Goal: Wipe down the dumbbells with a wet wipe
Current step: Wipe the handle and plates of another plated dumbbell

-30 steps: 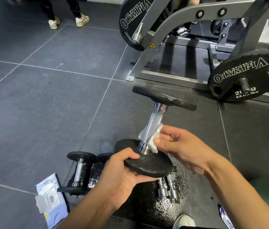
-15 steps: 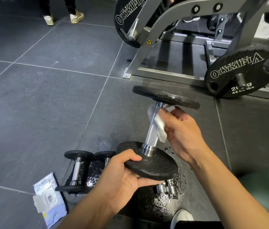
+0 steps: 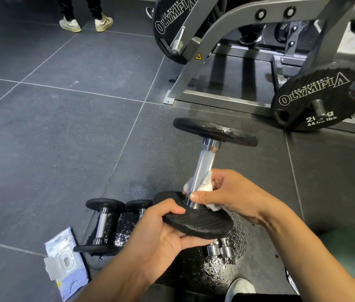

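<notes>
Down from the top of the handle since half a second ago, the right hand (image 3: pixel 233 195) now pinches the crumpled white wet wipe (image 3: pixel 207 186) round the foot of the knurled chrome handle of the dumbbell (image 3: pixel 203 162), just above its near black plate. The left hand (image 3: pixel 161 232) grips that plate's rim, holding the dumbbell tilted in the air over the wet floor (image 3: pixel 196 273), its far plate beaded with drops
</notes>
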